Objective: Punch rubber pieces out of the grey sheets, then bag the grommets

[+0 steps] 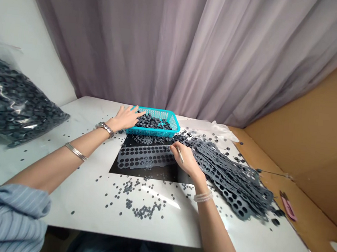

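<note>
My left hand (126,119) rests at the left end of a turquoise plastic basket (152,132), its fingers apart over the rim. Small black rubber-like pieces (149,121) fill much of that basket. Closer to me, a dark grey strip punched with rows of round holes (140,161) lies on a black mat (163,173). My right hand (185,158) is closed around a slim, pale pen-like tool (180,154) at the strip's right end. Whether its fingertips also pinch the strip is hidden.
A heap of similar punched strips (226,176) spreads on the right. Small dark discs (144,211) are scattered over the white table (88,198). A clear bag of black pieces (11,101) stands at left, and pink-handled snips (289,207) lie on cardboard at right.
</note>
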